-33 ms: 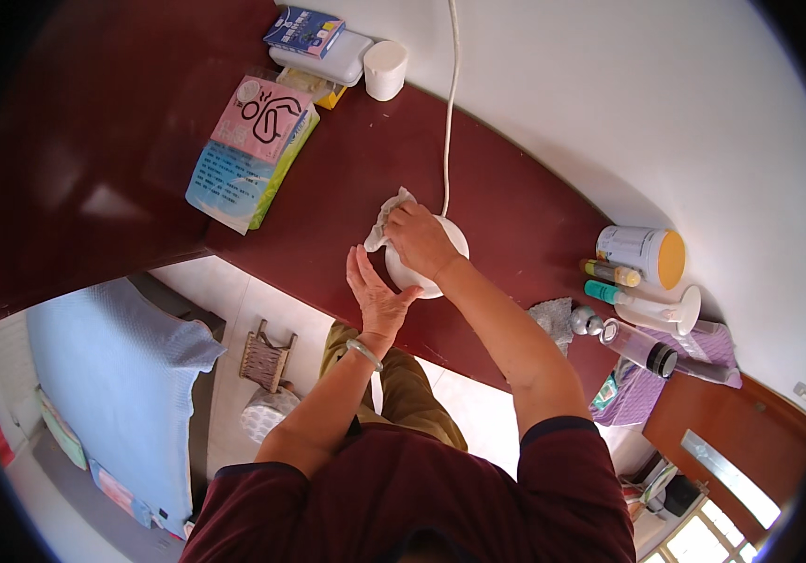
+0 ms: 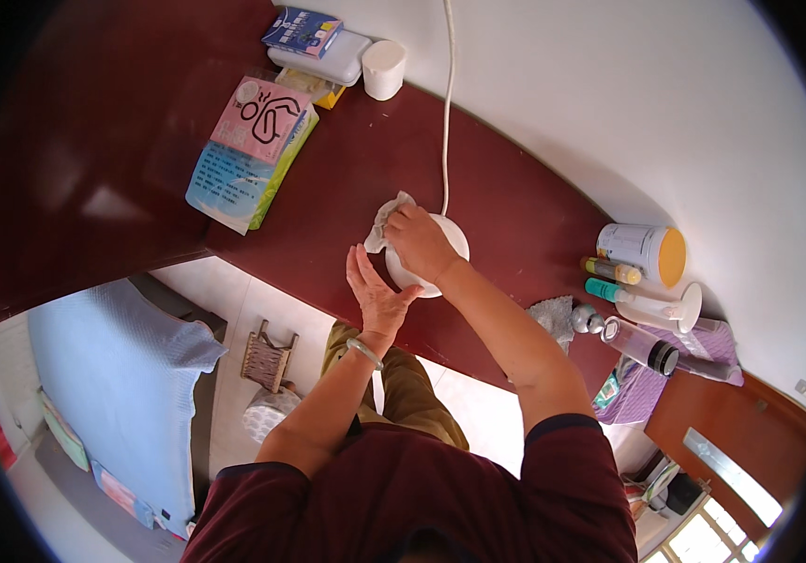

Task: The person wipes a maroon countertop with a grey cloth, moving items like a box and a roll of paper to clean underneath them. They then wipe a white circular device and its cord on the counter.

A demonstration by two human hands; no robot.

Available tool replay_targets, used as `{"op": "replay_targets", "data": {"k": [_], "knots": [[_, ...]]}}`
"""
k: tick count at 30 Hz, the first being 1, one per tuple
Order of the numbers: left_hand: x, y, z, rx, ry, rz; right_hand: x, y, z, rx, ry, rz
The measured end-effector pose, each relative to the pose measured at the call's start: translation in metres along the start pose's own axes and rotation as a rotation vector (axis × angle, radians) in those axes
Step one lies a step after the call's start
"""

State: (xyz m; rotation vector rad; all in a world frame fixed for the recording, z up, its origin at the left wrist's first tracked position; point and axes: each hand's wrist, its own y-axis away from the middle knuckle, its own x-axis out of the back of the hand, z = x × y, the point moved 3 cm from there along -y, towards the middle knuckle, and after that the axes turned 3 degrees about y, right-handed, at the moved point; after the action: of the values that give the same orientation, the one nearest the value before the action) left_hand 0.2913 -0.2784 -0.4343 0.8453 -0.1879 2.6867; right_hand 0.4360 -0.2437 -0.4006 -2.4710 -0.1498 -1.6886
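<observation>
A round white object (image 2: 456, 236) with a white cord (image 2: 448, 113) rising from its far side sits near the front edge of the dark red table. What kind of device it is, I cannot tell, since my hands cover part of it. My right hand (image 2: 419, 242) reaches over it, fingers closed on a crumpled whitish cloth (image 2: 382, 225) at its left side. On the near left, my left hand (image 2: 379, 302) is open, fingers stretched out and thumb at the object's lower rim.
A tissue pack (image 2: 234, 178), a stacked case (image 2: 323, 58) and a white paper roll (image 2: 384, 70) stand at the back left. To the right lie a yellow-lidded canister (image 2: 642, 251), several bottles and a grey cloth (image 2: 553, 319). The wall (image 2: 609, 84) borders the table's far side.
</observation>
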Motion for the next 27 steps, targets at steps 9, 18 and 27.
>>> {"op": "replay_targets", "data": {"k": [9,18,27], "knots": [[0.004,-0.006,0.006,-0.009,-0.039,-0.003,-0.011,0.034,-0.038,0.218,-0.092,-0.027],[0.006,-0.021,0.031,-0.031,-0.325,-0.385,0.016,0.133,-0.003,-0.815,-0.244,0.755],[-0.004,-0.03,0.03,-0.067,-0.41,-0.554,-0.014,0.078,0.024,-0.688,-0.256,0.768]]}}
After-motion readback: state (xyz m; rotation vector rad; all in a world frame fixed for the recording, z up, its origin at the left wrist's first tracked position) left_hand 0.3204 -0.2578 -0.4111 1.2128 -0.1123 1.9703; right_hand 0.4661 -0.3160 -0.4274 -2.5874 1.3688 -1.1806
